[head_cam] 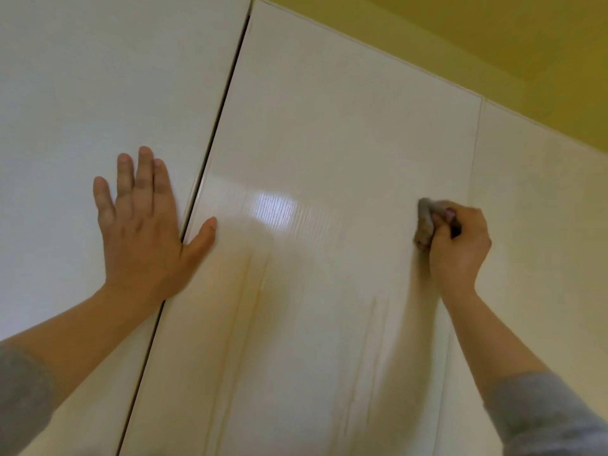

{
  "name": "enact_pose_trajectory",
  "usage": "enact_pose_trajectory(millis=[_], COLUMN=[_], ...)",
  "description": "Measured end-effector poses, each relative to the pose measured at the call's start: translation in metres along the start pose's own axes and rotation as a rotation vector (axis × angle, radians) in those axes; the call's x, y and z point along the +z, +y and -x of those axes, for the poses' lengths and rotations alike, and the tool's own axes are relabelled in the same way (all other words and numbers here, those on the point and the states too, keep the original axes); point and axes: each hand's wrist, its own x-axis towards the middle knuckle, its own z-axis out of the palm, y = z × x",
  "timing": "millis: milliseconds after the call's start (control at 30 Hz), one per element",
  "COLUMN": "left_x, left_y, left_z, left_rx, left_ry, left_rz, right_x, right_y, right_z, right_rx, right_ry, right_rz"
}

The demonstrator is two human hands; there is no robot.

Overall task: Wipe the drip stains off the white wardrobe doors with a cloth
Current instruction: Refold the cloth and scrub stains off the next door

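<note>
Nearest the camera, two grey sleeves [543, 413] sit at the bottom corners, with bare forearms reaching up from them to the wardrobe. Between the forearms, low on the middle door [329, 143], the drip stains [373, 327] show as thin yellowish-brown vertical lines just left of the right forearm. Some longer paler streaks [250, 291] run down from below the left thumb. None of these looks wiped, so I judge the bulk of the job is left to do.

Further up, the left hand [141, 225] lies flat against the wardrobe. Its fingers are straight and close together on the left door [98, 77], and the thumb is spread across the dark gap [227, 103] onto the middle door. It holds nothing and seems to be bracing. The right hand [457, 245] is at much the same height, near the middle door's right edge. Its fingers are curled tight around a small bunched greyish-brown cloth [424, 222], which is pressed to the door surface above the nearer stains. The cloth is blurred, so I can't tell how it is folded.

Between the hands a bright glare patch [273, 205] shines on the glossy panel. The area above it looks free of marks, though I cannot tell whether it was cleaned or never stained. A third door [543, 209] lies to the right with no obvious streaks. Beyond the door tops is a yellow wall [493, 34]
</note>
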Motion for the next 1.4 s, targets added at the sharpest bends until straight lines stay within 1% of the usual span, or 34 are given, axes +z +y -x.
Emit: enact_pose_trajectory(millis=[100, 167, 200, 267, 333, 367, 467, 533, 600, 733, 800, 867, 933, 1033, 1133, 1300, 1400], left_x=[0.000, -0.002, -0.002, -0.002, -0.002, -0.002, -0.003, -0.002, -0.002, -0.002, -0.004, -0.006, -0.009, -0.018, -0.030, -0.043, -0.046], left_y=[0.000, 0.000, 0.000, 0.000, 0.001, 0.001, 0.001, 0.001, 0.001, 0.001, 0.003, 0.004, 0.003, -0.005, -0.022, -0.057, -0.073], left_z=[-0.001, 0.000, 0.000, 0.001, 0.001, 0.001, 0.001, 0.000, 0.000, -0.001, -0.001, 0.000, 0.000, -0.003, 0.006, 0.041, 0.052], left_rx=[-0.004, -0.001, -0.001, -0.005, -0.005, -0.006, -0.002, 0.000, 0.003, 0.001, 0.001, -0.001, -0.006, 0.036, 0.104, 0.121, 0.139], left_ry=[0.000, -0.005, -0.007, -0.004, -0.004, -0.005, -0.010, -0.012, -0.012, -0.012, -0.026, -0.046, -0.071, -0.139, -0.210, -0.258, -0.279], left_rz=[0.007, 0.008, 0.008, 0.008, 0.010, 0.008, -0.003, -0.001, -0.003, -0.018, -0.022, -0.019, -0.006, 0.013, 0.057, 0.095, 0.121], right_x=[-0.006, -0.016, -0.021, -0.031, -0.038, -0.039, -0.035, -0.029, -0.026, -0.028, -0.033, -0.039, -0.045, -0.049, -0.040, -0.003, 0.026], right_y=[0.002, 0.005, 0.005, 0.006, 0.010, 0.012, 0.025, 0.031, 0.033, 0.028, 0.026, 0.019, 0.008, -0.014, -0.043, -0.093, -0.121], right_z=[0.050, 0.065, 0.065, 0.049, 0.020, 0.006, -0.017, -0.014, 0.003, 0.064, 0.100, 0.130, 0.145, 0.145, 0.135, 0.134, 0.129], right_rx=[-0.130, -0.121, -0.111, -0.084, 0.030, 0.091, 0.172, 0.195, 0.179, 0.090, 0.050, 0.076, 0.130, 0.164, 0.161, 0.066, -0.033], right_ry=[-0.110, -0.199, -0.199, -0.076, 0.064, 0.097, 0.118, 0.132, 0.136, 0.054, -0.036, -0.151, -0.196, -0.158, -0.189, -0.278, -0.308], right_rz=[0.012, 0.014, 0.016, 0.024, -0.018, -0.030, 0.009, -0.003, -0.019, -0.017, -0.024, -0.059, -0.110, -0.177, -0.243, -0.270, -0.249])
